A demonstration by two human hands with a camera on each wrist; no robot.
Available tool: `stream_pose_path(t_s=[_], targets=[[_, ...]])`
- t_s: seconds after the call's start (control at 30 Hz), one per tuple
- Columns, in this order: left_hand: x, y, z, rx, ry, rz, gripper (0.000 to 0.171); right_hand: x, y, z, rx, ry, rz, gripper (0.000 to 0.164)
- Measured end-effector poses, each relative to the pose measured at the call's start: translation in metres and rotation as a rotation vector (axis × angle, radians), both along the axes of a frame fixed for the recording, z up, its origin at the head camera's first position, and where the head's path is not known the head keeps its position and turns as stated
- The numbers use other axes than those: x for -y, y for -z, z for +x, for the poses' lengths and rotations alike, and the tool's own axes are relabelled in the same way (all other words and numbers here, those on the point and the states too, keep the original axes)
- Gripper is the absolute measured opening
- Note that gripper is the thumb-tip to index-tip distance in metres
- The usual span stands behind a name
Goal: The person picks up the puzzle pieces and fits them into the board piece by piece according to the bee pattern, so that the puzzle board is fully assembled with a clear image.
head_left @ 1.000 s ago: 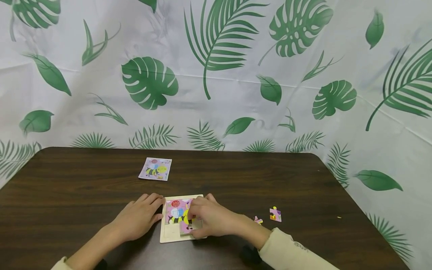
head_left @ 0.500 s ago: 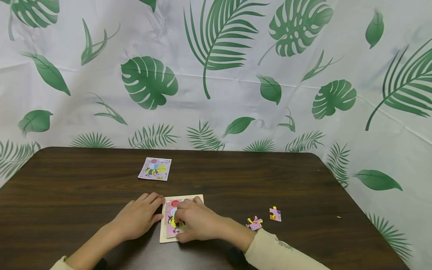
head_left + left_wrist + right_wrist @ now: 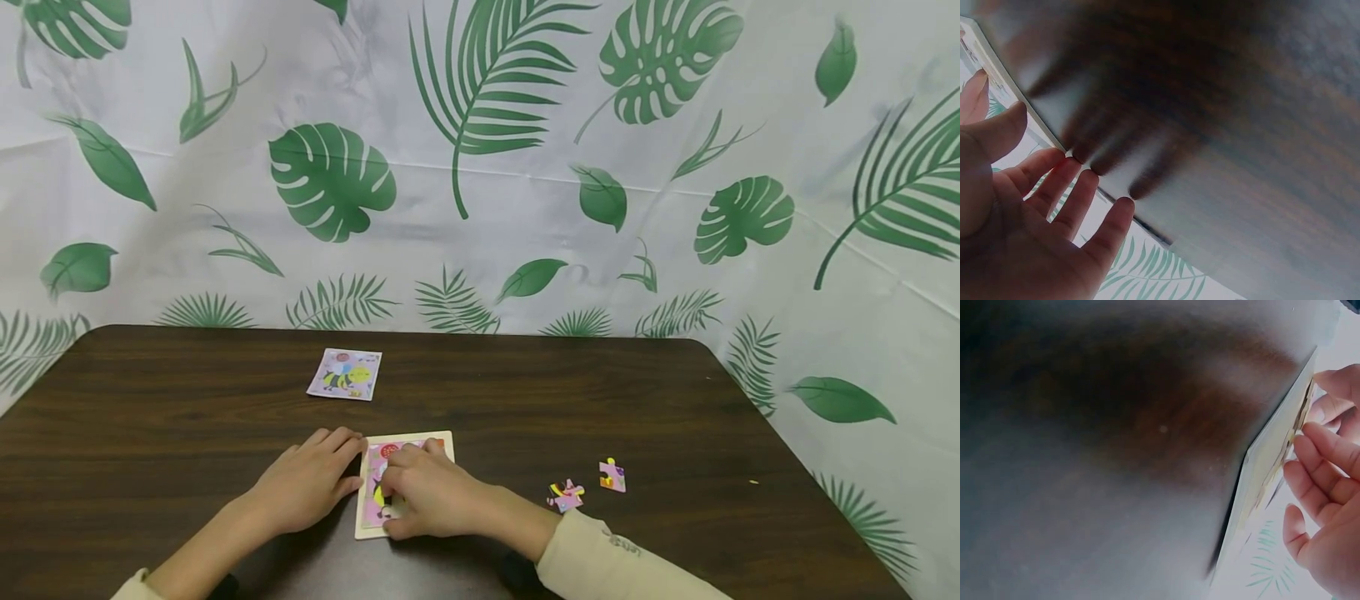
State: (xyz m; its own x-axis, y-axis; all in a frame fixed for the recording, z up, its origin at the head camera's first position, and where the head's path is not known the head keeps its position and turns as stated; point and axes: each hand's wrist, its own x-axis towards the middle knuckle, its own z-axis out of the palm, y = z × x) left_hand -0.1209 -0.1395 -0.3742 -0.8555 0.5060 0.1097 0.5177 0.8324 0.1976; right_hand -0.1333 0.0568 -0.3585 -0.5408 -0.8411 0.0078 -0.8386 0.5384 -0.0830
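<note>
A square wooden puzzle tray (image 3: 408, 437) with a pink bee picture lies near the front of the table. My left hand (image 3: 307, 485) rests at its left edge, fingers fairly straight; in the left wrist view the fingertips lie along the tray's side (image 3: 1007, 78). Over the tray, my right hand (image 3: 438, 497) pinches a pink puzzle piece (image 3: 372, 514) at the lower left corner, thumb toward the near edge. That hand covers much of the picture. The right wrist view shows its curled fingers (image 3: 1316, 465) at the tray, with the piece's edge only partly visible.
Two loose puzzle pieces, one (image 3: 566, 495) nearer and one (image 3: 612, 476) farther, lie right of the tray. A square bee picture card (image 3: 346, 375) lies farther back on the dark wooden table (image 3: 525, 400). Behind hangs a leaf-print cloth (image 3: 517, 250).
My right hand has moved left across the tray, bringing the puzzle piece from the lower middle to the lower left corner. The left hand stays at the tray's edge.
</note>
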Motion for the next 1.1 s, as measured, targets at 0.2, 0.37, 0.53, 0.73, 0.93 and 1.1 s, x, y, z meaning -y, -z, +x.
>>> stream_pose_path(t_s=[0.2, 0.37, 0.53, 0.73, 0.93, 1.1], targets=[[-0.0002, -0.0008, 0.0002, -0.003, 0.0, 0.0, 0.032, 0.0003, -0.0003, 0.0001, 0.001, 0.01, 0.014, 0.022], [-0.0003, -0.0006, 0.0001, 0.001, -0.002, -0.001, 0.033, -0.0009, -0.0009, -0.0003, 0.017, 0.018, 0.007, 0.023], [0.0, -0.0003, 0.0004, -0.005, 0.002, 0.002, 0.034, -0.0034, -0.0008, -0.0006, 0.04, 0.006, -0.024, 0.025], [0.0004, -0.0005, 0.0007, -0.016, 0.01, 0.01, 0.034, -0.004, -0.0014, -0.0012, 0.064, -0.01, -0.022, 0.022], [0.0007, -0.0006, 0.0006, -0.013, 0.007, 0.011, 0.034, -0.0044, -0.0022, -0.0022, 0.101, -0.015, -0.018, 0.024], [0.001, -0.0005, 0.0004, -0.015, 0.008, 0.008, 0.035, -0.004, -0.0038, -0.003, 0.119, -0.011, -0.002, 0.023]])
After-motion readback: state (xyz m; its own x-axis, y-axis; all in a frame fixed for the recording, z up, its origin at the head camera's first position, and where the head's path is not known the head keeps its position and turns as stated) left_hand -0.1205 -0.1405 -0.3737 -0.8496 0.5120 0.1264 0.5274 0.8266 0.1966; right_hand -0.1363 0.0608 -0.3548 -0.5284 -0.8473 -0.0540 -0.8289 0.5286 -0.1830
